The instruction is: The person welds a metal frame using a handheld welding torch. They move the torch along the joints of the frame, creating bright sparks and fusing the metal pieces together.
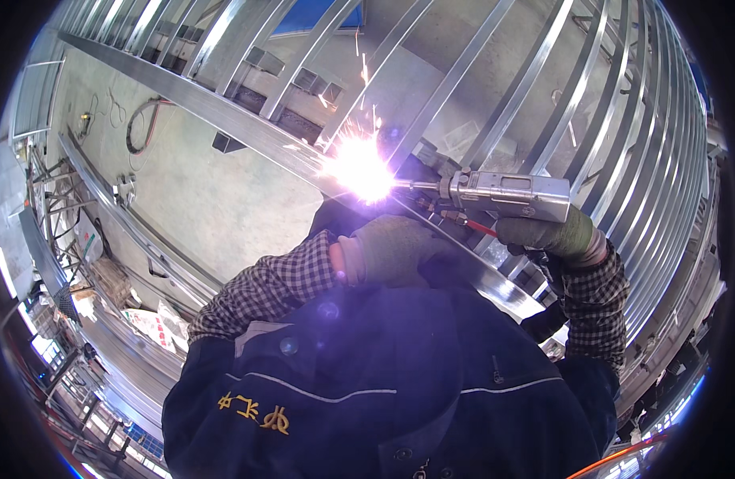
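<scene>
My right hand (547, 235), in a grey-green glove, is closed round the grip under a boxy silver handheld welding gun (511, 194). The gun lies nearly level, its thin nozzle facing left. At the tip, a white-violet glare with flying sparks (363, 169) hides the spot on the metal frame where it works. Just below the glare is my gloved left hand (395, 249), back upward, beside the frame's long rail (231, 120); its fingers are hidden or lost in shadow. Checked sleeve covers show on both forearms.
Many parallel shiny metal bars (535, 88) run from the rail across the far and right side. Left of me, a cable loop (140, 126) lies on the concrete floor (192, 172). Long metal profiles (144, 239) and stacked stock stand along the left.
</scene>
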